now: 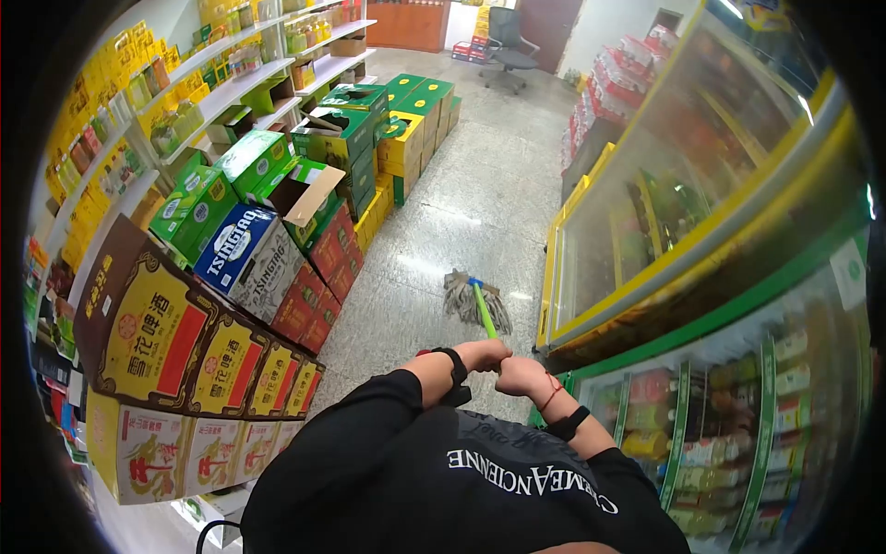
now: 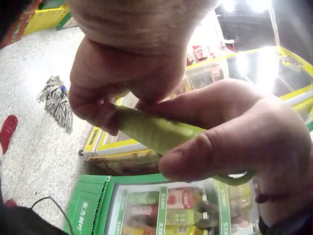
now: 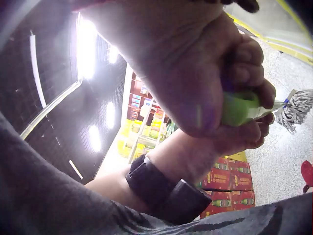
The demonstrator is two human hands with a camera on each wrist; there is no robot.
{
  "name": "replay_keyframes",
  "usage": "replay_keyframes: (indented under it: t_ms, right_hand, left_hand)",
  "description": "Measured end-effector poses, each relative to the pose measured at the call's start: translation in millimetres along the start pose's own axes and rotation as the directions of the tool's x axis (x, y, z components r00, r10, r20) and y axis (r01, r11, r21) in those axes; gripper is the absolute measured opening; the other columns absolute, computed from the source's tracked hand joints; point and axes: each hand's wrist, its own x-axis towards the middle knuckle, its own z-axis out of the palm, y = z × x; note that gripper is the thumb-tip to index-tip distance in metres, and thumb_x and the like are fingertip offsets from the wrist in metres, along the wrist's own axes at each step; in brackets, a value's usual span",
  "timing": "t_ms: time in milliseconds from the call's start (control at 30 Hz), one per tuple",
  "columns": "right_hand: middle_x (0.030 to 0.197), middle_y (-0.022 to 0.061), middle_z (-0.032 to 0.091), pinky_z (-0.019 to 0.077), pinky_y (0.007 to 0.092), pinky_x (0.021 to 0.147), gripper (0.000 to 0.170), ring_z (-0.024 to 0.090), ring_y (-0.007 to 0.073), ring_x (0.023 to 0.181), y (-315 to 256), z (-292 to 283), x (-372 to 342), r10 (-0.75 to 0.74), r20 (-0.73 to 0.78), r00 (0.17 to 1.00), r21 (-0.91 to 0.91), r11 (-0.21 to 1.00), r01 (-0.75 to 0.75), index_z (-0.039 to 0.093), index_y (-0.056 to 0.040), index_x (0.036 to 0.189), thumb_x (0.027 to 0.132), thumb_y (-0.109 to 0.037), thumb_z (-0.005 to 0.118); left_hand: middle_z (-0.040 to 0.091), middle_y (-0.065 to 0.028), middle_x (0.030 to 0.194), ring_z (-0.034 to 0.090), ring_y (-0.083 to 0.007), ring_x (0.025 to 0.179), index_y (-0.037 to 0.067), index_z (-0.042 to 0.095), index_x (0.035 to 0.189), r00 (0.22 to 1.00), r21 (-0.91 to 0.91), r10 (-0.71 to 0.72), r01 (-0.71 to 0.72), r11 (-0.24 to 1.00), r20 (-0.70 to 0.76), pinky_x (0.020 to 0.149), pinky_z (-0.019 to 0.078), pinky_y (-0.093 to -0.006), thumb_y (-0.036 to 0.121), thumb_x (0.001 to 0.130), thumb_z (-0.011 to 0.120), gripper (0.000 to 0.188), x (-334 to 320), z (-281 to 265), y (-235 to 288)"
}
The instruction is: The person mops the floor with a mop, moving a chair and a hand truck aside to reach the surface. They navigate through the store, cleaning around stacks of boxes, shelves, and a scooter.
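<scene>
A string mop with a green handle (image 1: 488, 316) and grey strands (image 1: 459, 297) stands out ahead of me, its head on the floor. My left hand (image 1: 484, 355) grips the handle's upper part. Close behind it, my right hand (image 1: 524, 377), with a red cord at the wrist, holds the handle's end. In the left wrist view the ribbed green grip (image 2: 156, 131) shows between the two hands, the right thumb (image 2: 188, 154) lying along it. The right wrist view shows the green end (image 3: 239, 108) within the curled fingers of the right hand (image 3: 195, 73).
Stacked beer cartons (image 1: 242, 249) line the left side, below shelves (image 1: 245, 90) of goods. On the right stand a yellow-framed chest freezer (image 1: 554, 286) and a green-framed drinks cooler (image 1: 678, 434). Grey floor (image 1: 461, 203) runs between them toward an office chair (image 1: 510, 54).
</scene>
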Motion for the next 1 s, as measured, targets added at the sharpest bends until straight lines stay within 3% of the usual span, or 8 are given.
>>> replay_keyframes:
  t_ms: [67,300,400,467,567,600,667,1000]
  right_hand:
    - [0.083,0.0190,0.061,0.0470,0.0387,0.071,0.031,0.059,0.0324,0.080,11.4,-18.6,32.7,0.025,-0.015,1.000,0.015,1.000,-0.025,0.063,-0.0028,0.084,0.063,-0.022,0.051]
    - [0.088,0.0207,0.060,0.0467,0.0382,0.072,0.035,0.058,0.0329,0.083,30.3,-130.2,144.3,0.041,0.021,0.999,0.005,0.999,-0.041,0.061,-0.0014,0.089,0.062,-0.024,0.055]
    - [0.088,0.0212,0.060,0.0466,0.0382,0.072,0.037,0.058,0.0333,0.083,48.7,-162.3,184.0,0.050,0.033,0.998,0.064,0.997,-0.052,0.061,-0.0005,0.089,0.062,-0.026,0.056]
    - [0.086,0.0206,0.060,0.0466,0.0383,0.072,0.037,0.058,0.0331,0.082,57.4,-175.9,203.1,0.074,0.004,0.997,0.071,0.995,-0.074,0.061,0.0008,0.087,0.062,-0.026,0.056]
    - [0.084,0.0221,0.060,0.0471,0.0386,0.072,0.036,0.059,0.0335,0.080,64.9,-184.6,230.8,0.061,-0.002,0.998,0.038,0.997,-0.061,0.061,0.0033,0.082,0.062,-0.025,0.054]
    - [0.081,0.0217,0.061,0.0469,0.0398,0.074,0.027,0.059,0.0340,0.080,66.6,-188.0,237.6,0.063,-0.041,0.997,0.029,0.998,-0.062,0.064,-0.0002,0.078,0.063,-0.017,0.049]
    - [0.081,0.0220,0.060,0.0469,0.0398,0.074,0.027,0.059,0.0342,0.080,78.5,-202.4,258.6,0.044,-0.038,0.998,0.046,0.998,-0.043,0.064,0.0001,0.078,0.065,-0.018,0.049]
    - [0.083,0.0217,0.060,0.0471,0.0400,0.072,0.034,0.059,0.0345,0.080,186.0,-304.9,388.1,-0.025,-0.019,1.000,0.035,0.999,0.025,0.061,0.0006,0.087,0.063,-0.022,0.052]
  left_hand:
    - [0.048,-0.0089,0.055,0.041,-0.0170,0.040,0.001,0.050,0.083,0.997,0.040,0.007,-0.010,0.999,0.071,0.035,0.0311,-0.0304,0.023,0.078,0.045,0.024,26.8,-30.5,13.8]
    - [0.048,-0.0089,0.057,0.043,-0.0171,0.043,0.000,0.052,0.077,0.984,0.136,0.043,-0.067,0.988,0.173,0.037,0.0323,-0.0319,0.026,0.079,0.044,0.027,94.5,-156.7,89.9]
    - [0.049,-0.0088,0.056,0.042,-0.0175,0.042,0.000,0.054,0.072,0.952,0.162,0.151,-0.199,0.967,0.268,0.038,0.0323,-0.0321,0.027,0.079,0.044,0.029,113.6,-191.5,122.0]
    - [0.048,-0.0084,0.053,0.042,-0.0178,0.041,0.001,0.054,0.066,0.988,0.026,0.025,-0.029,0.999,0.154,0.038,0.0322,-0.0319,0.027,0.079,0.044,0.031,122.0,-203.0,142.2]
    - [0.046,-0.0078,0.051,0.041,-0.0177,0.039,0.002,0.052,0.060,0.972,0.019,-0.014,0.010,1.000,0.236,0.036,0.0300,-0.0312,0.024,0.076,0.046,0.028,129.6,-227.3,161.1]
    - [0.046,-0.0076,0.050,0.041,-0.0175,0.040,0.003,0.051,0.059,0.965,-0.120,-0.139,0.168,0.978,0.223,0.036,0.0296,-0.0306,0.023,0.075,0.046,0.027,132.2,-233.3,170.0]
    - [0.047,-0.0077,0.052,0.042,-0.0176,0.040,0.003,0.052,0.064,0.982,0.113,-0.032,0.011,0.994,0.186,0.036,0.0303,-0.0307,0.023,0.075,0.046,0.024,180.1,-246.4,166.5]
    - [0.050,-0.0089,0.058,0.042,-0.0185,0.042,0.001,0.051,0.078,0.999,0.083,0.009,-0.013,0.996,0.044,0.038,0.0320,-0.0319,0.025,0.076,0.046,0.024,327.5,-332.4,257.7]
